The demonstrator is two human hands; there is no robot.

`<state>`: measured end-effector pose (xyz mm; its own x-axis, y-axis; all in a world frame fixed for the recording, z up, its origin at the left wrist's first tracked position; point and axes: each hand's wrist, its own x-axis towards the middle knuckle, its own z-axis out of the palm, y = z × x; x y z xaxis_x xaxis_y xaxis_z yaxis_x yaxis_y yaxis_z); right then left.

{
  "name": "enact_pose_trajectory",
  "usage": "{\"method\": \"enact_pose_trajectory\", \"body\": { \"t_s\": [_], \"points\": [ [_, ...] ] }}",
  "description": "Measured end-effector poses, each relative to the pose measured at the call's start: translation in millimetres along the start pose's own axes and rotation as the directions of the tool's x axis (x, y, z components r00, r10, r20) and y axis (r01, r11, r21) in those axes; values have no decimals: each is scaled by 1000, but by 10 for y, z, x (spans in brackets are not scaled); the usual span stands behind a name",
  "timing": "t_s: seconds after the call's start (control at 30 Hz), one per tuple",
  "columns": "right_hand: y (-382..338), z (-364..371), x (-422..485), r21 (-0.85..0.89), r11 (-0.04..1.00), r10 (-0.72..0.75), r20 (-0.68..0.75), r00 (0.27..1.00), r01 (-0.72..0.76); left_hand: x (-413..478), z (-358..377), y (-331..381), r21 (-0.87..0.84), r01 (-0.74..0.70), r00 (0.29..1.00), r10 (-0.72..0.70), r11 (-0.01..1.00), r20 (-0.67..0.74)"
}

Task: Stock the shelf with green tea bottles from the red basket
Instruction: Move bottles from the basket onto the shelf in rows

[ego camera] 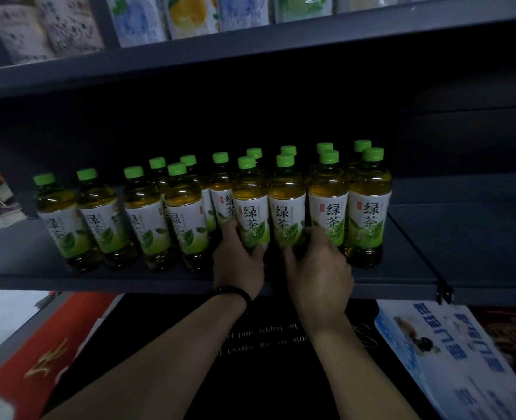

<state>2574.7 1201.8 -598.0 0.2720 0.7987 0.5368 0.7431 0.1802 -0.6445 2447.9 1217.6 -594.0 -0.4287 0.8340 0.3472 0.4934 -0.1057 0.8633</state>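
1. Two green tea bottles stand upright at the front of the dark shelf [190, 280], side by side: the left bottle [251, 204] and the right bottle [287, 201].
2. The left hand [238, 262] has its fingers wrapped around the base of the left bottle; a black wristband [231, 294] sits on that wrist.
3. The right hand [320, 268] holds the base of the right bottle.
4. More green-capped bottles stand in rows to both sides and behind.
5. Printed pouches [138, 16] fill the shelf above.
6. A red object [47, 353] lies below left; whether it is the basket cannot be told.
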Motion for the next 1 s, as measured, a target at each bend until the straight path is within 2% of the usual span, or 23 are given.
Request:
{"method": "enact_pose_trajectory", "body": {
  "t_s": [0.27, 0.5, 0.6, 0.67, 0.8, 0.9, 1.0],
  "points": [
    [21, 14, 5, 14, 1000, 4, -3, 1000, -4, 38, 27, -17, -9, 1, 1000, -1, 1000, 17],
    [28, -77, -56, 10, 997, -79, -4, 997, 79, -95, -208, -128, -23, -23, 997, 25, 999, 68],
    [-12, -135, -182, 0, 992, -124, 49, 991, 124, -125, -522, -244, 41, -77, 997, 76, 996, 25],
    [-123, -141, -307, 30, 990, -142, 131, 981, 139, -77, -785, -355, 67, -109, 991, 114, 992, -70],
    [-555, -19, -497, 106, 993, -85, 253, 964, 59, 139, -1191, -632, 33, -77, 960, 84, 996, -266],
    [-949, 211, -499, 156, 988, -40, 311, 950, -9, 346, -1343, -772, 17, 37, 962, -31, 999, -270],
    [-1271, 505, -451, 170, 972, 101, 322, 941, -163, 444, -1416, -847, -23, 76, 968, -80, 997, -238]
  ]
}}
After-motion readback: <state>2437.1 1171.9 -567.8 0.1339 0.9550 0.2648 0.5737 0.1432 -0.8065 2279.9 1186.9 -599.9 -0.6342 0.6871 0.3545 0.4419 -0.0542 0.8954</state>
